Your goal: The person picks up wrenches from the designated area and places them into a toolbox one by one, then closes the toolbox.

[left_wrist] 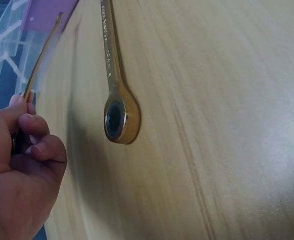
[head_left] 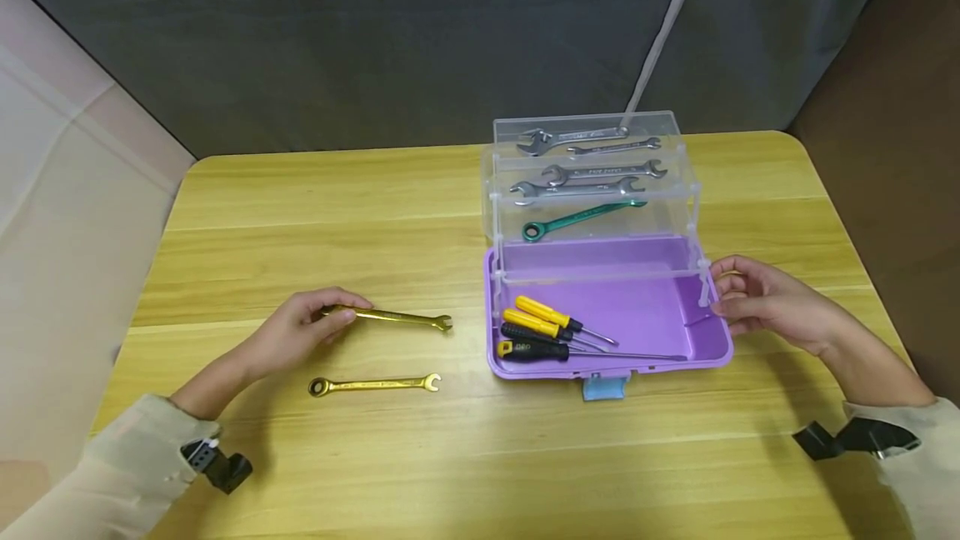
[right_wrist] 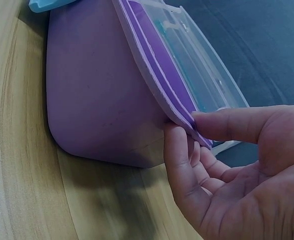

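Note:
My left hand (head_left: 311,325) pinches a gold combination wrench (head_left: 401,318) near its ring end, held above the table with its open jaw pointing right. Below it lies a second gold ratchet wrench (head_left: 378,385), flat on the wood; the left wrist view shows its dark ring end close up. At the right, my right hand (head_left: 772,303) grips the rim of the purple toolbox (head_left: 630,294) between thumb and fingers. Inside the box lie yellow-handled screwdrivers (head_left: 536,323) and a larger black-handled screwdriver (head_left: 540,350).
The clear upper tray (head_left: 600,261) stands raised over the box's rear, holding several silver wrenches (head_left: 607,173) and a green ratchet wrench (head_left: 577,220). A blue latch (head_left: 603,388) hangs from the box's front. Dark fabric (head_left: 375,40) rises behind the wooden table (head_left: 487,457).

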`<action>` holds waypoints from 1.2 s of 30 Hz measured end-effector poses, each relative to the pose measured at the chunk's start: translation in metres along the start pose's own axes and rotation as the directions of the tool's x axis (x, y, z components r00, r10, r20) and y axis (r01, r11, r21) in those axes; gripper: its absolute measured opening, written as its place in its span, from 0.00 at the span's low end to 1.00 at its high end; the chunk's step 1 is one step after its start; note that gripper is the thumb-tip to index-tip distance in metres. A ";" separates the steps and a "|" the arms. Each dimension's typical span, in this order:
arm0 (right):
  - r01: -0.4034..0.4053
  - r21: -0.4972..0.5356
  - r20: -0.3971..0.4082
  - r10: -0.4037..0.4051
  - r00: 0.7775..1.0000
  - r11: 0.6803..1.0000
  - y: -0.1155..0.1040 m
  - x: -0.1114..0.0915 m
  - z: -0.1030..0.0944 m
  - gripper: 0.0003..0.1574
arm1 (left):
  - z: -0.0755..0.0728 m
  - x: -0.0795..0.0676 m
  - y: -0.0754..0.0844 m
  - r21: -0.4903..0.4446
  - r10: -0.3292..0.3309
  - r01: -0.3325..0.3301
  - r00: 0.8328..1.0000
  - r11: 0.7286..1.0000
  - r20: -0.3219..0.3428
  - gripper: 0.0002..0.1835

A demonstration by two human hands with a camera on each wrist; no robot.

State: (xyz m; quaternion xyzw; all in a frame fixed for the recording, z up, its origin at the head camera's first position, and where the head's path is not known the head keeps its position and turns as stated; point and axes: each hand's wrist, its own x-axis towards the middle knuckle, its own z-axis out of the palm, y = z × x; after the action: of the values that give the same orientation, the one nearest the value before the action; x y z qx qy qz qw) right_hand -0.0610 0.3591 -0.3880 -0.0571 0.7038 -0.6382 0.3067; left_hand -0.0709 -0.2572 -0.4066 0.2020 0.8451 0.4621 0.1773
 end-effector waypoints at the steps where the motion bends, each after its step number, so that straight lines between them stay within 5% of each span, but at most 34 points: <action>1: -0.001 0.000 0.000 0.001 1.000 1.000 0.000 0.000 0.000 0.18 | -0.001 0.000 0.001 0.002 0.000 0.000 1.000 1.000 -0.005 0.13; 18: -0.018 -0.011 -0.015 0.017 1.000 1.000 -0.001 0.000 -0.001 0.18 | -0.018 0.005 0.031 0.013 0.068 -0.067 0.994 0.998 -0.084 0.13; 36: -0.019 -0.008 -0.004 0.019 1.000 1.000 -0.001 0.000 -0.001 0.18 | -0.010 0.025 0.074 0.022 0.118 -0.116 0.979 0.993 -0.166 0.14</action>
State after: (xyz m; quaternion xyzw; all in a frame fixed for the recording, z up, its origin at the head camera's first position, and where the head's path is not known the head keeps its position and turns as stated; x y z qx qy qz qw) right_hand -0.0620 0.3596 -0.3875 -0.0503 0.7075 -0.6326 0.3111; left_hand -0.0836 -0.2154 -0.3417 0.2131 0.8464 0.4820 0.0773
